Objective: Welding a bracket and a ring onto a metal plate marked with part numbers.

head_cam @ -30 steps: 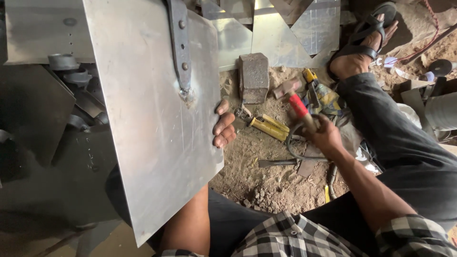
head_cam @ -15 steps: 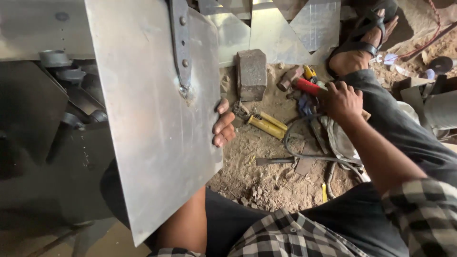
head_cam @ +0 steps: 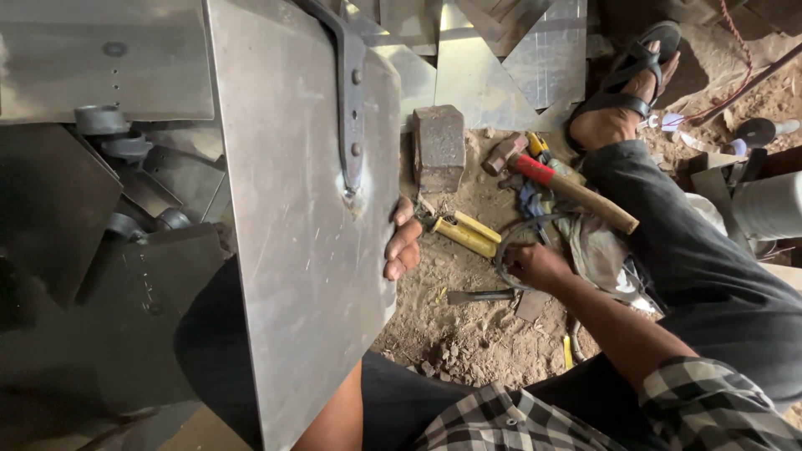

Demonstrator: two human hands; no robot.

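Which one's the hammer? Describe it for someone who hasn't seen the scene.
Start at the big metal sheet; go right across the dirt floor, past the grey block. The hammer lies below the sandalled foot, the only tool with a red neck and wooden handle.

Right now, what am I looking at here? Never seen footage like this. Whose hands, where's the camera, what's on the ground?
There is one view, from a camera worn on a person's head, looking down at their own two bare hands. No machine is involved. The person sits on a dirt floor with one sandalled foot stretched out. The left hand grips the right edge of a large metal sheet, which has a dark riveted bar fixed down it. The right hand reaches down among the tools, at a dark cable loop; whether it grips anything cannot be told. On the dirt lie a hammer with a red and wood handle, yellow-handled pliers, a chisel and a metal block. More cut sheet pieces lie beyond.
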